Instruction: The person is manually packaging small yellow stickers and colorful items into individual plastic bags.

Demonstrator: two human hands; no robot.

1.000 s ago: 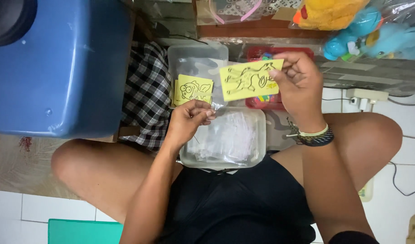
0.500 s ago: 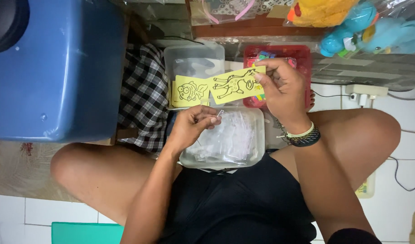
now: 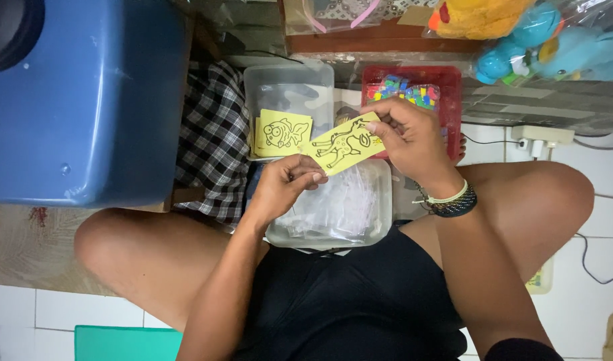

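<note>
Yellow card printed with a black outline animal (image 3: 343, 142) sits tilted between 2 hands above a clear shallow plastic tub of small transparent sleeves (image 3: 340, 207), which rests on the seated person's lap, within easy reach. A big blue plastic container (image 3: 79, 100) fills the space at left. Beyond the lap, a clear plastic box (image 3: 289, 87) holds a stack of similar yellow cards (image 3: 283, 134); a red tray of coloured bits (image 3: 413, 90) stands beside it. The right hand (image 3: 406, 137) pinches the card's far end. The left hand (image 3: 286, 187) curls closed at its near corner, possibly gripping a sleeve.
</note>
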